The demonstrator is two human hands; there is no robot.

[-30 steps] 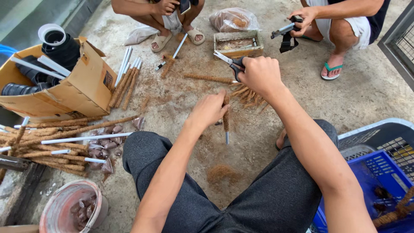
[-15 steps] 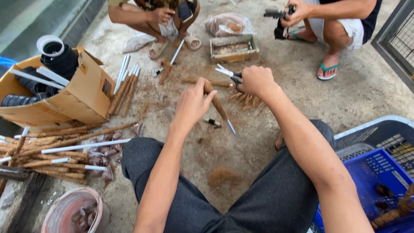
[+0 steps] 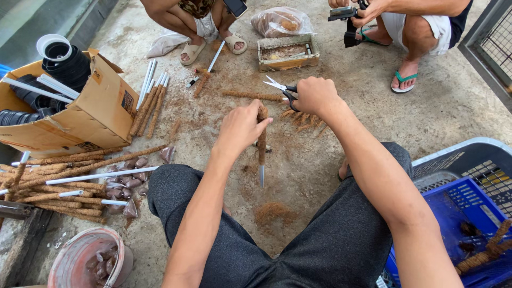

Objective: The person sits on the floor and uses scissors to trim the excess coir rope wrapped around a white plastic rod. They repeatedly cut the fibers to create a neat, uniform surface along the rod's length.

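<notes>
**Inspector:** Start nearest the camera. What does the left hand (image 3: 240,129) hold?

**Assistant:** It is closed around the top of a coir-wrapped stick (image 3: 261,143), thumb and fingers pinching the brown fibre. The stick's long axis runs near vertical in the head view, top in the grip, bare pale tip pointing down toward the concrete floor (image 3: 341,122) between the knees.

**Inspector:** And the right hand (image 3: 314,96)?

**Assistant:** Closed on a pair of scissors (image 3: 281,88), black handles inside the fist, blades parted a little and pointing left. It sits just beyond and to the right of the stick's top end, close but not touching. The blades lie roughly crosswise to the stick's axis.

**Inspector:** Surroundings, farther out?

**Assistant:** A loose tuft of coir (image 3: 273,212) lies on the floor below the stick. A blue crate (image 3: 469,197) stands at right, a cardboard box (image 3: 101,114) with black pots at left, wrapped sticks piled beside it. 2 other people crouch at the far edge.
</notes>
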